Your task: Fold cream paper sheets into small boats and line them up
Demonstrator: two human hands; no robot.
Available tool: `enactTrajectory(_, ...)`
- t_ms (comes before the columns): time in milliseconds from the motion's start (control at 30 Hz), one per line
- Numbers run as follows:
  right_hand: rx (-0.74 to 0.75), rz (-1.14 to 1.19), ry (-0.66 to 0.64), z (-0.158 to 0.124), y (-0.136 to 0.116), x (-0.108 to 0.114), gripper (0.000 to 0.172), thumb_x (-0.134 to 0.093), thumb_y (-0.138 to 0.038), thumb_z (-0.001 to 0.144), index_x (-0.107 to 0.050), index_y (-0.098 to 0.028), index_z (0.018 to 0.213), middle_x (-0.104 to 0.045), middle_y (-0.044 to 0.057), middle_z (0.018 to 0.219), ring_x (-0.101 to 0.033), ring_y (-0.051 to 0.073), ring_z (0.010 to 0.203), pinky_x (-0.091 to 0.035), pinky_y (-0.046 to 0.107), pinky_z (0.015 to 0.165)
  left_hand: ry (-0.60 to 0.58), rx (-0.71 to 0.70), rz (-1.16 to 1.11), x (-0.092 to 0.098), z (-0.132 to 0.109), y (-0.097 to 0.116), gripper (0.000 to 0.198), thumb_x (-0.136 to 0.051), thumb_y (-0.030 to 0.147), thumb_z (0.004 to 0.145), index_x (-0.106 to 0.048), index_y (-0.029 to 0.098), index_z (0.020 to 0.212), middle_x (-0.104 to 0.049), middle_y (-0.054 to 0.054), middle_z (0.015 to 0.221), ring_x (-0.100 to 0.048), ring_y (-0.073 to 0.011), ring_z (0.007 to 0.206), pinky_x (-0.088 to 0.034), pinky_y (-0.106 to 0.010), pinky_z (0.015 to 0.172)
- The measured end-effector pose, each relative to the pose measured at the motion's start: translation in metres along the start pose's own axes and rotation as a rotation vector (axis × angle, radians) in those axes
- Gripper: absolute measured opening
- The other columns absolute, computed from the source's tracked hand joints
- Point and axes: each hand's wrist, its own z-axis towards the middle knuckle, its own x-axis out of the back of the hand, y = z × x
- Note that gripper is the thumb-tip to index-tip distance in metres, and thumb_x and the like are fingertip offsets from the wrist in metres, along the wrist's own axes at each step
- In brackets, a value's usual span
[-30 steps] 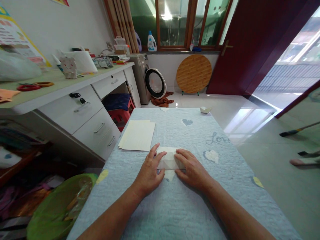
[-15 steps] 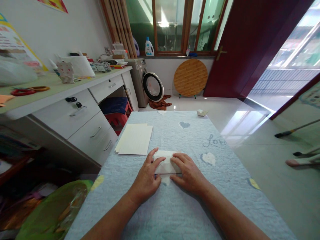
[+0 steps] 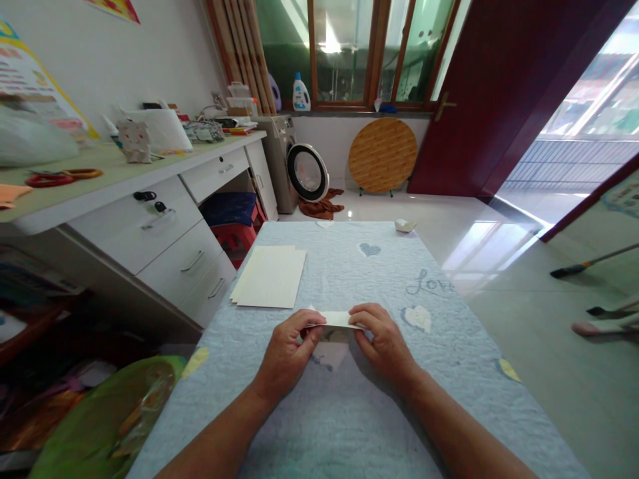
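Note:
A folded piece of pale paper is held up by its two ends just above the cloth-covered table. My left hand pinches its left end between thumb and fingers. At the right end, my right hand grips it the same way. The near edge of the paper faces me, and its underside is mostly hidden. Beyond my left hand lies a small stack of cream paper sheets. A small folded paper boat sits at the table's far right corner.
Left of the table stand a white desk with scissors on it and a green bin. Past the far edge are a washing machine with its door open and a round wooden tabletop against the wall.
The folded paper, which lay flat under my fingers, is now raised and tilted off the cloth. Both hands have closed from a spread pose into pinches on its ends.

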Motion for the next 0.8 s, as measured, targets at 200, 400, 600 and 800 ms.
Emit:
enactTrajectory(200,-0.272,0.366,0.003,0.002,-0.005,0.007,0.010,-0.055,-0.023,0.086,-0.061,-0.019,0.079,-0.060,0.000,0.071,-0.055,0.015,0.067,-0.043,0.025,0.063,0.145,0.024,0.024,0.008,0.001,0.000,0.014,-0.059,0.030,0.089,-0.069,0.022,0.083,-0.065,-0.007,0.119,-0.055,-0.0252,0.114,-0.042,-0.043,0.101)
enactTrajectory(400,-0.521,0.664,-0.087,0.001,-0.003,0.002,0.023,-0.064,-0.040,0.081,-0.058,-0.019,0.090,-0.055,-0.003,0.069,-0.049,0.012,0.059,-0.037,0.021,0.051,0.051,0.335,-0.399,0.004,0.003,-0.006,0.032,-0.069,0.036,0.079,-0.064,0.019,0.106,-0.068,-0.005,0.099,-0.065,-0.0174,0.080,-0.052,-0.027,0.068)
enactTrajectory(600,-0.468,0.418,-0.098,0.000,0.000,-0.001,0.037,-0.058,-0.030,0.081,-0.053,-0.020,0.117,-0.059,-0.003,0.072,-0.055,0.014,0.062,-0.041,0.023,0.055,-0.033,0.334,-0.288,-0.002,0.001,-0.009,0.022,-0.064,0.031,0.082,-0.067,0.017,0.098,-0.070,-0.005,0.096,-0.066,-0.0187,0.085,-0.052,-0.027,0.072)
enactTrajectory(800,-0.346,-0.051,-0.108,-0.002,0.003,-0.002,0.035,-0.052,-0.024,0.084,-0.056,-0.018,0.119,-0.058,-0.001,0.070,-0.055,0.017,0.064,-0.041,0.027,0.062,-0.026,0.240,-0.009,-0.001,0.002,-0.011,0.019,-0.056,0.023,0.085,-0.069,0.018,0.099,-0.072,-0.005,0.092,-0.067,-0.0210,0.085,-0.053,-0.032,0.076)
